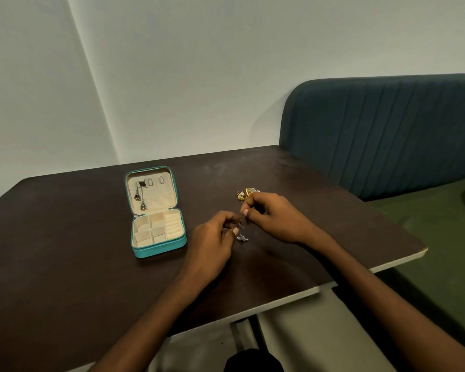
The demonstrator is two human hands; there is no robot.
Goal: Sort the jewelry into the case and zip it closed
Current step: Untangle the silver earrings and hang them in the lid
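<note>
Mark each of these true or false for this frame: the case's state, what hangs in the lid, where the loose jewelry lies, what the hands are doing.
1. The teal jewelry case lies open on the table. True.
2. Nothing hangs in the lid. False: dark dangling earrings hang at the lid's left side.
3. A gold-coloured jewelry pile lies on the table right of the case, beyond the hands. True.
4. The right hand rests flat on the table, holding nothing. False: its fingers are curled, pinching at a small silver earring together with the left hand.
5. The silver earring is already in a lower compartment. False: it is between the hands, outside the case.
</note>
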